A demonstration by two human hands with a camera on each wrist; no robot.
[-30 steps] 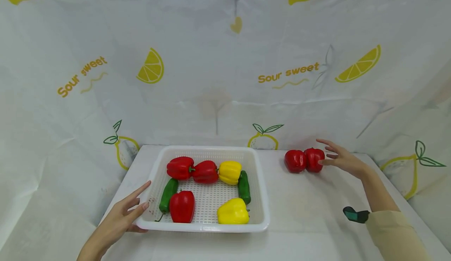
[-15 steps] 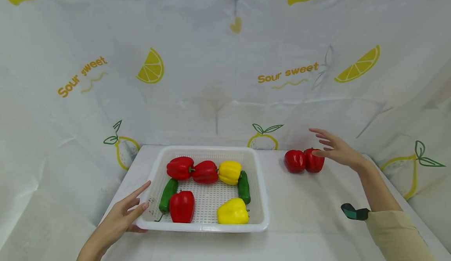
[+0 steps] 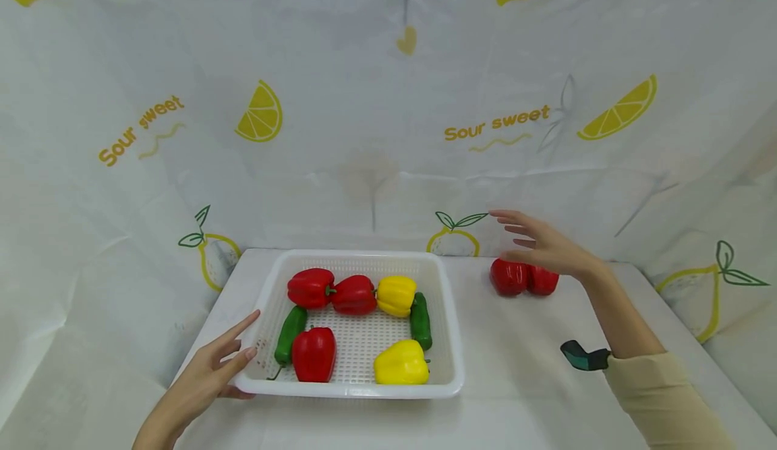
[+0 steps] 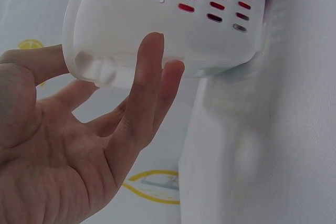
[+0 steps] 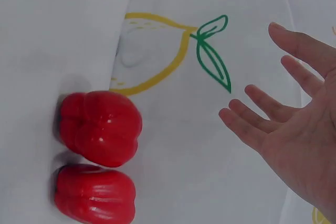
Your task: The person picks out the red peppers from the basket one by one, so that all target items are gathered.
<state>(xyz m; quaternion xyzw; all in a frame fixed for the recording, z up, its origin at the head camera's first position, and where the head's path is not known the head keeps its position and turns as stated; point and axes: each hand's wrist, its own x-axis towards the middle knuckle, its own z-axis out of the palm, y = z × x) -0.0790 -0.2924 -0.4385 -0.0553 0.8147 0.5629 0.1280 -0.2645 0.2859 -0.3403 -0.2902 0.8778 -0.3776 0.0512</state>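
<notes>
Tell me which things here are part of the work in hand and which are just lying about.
In hand:
- right hand, open, above the two red peppers on the table
- left hand, fingers straight against the white basket
- peppers inside the basket: three red, two yellow, two green

Lying about:
- lemon-print cloth behind
- white table cover

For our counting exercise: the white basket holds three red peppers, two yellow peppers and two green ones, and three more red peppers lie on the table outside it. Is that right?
Not quite. Only two red peppers lie on the table outside the white basket, beside each other under the right hand. The head view shows it. The basket count stands.
</notes>
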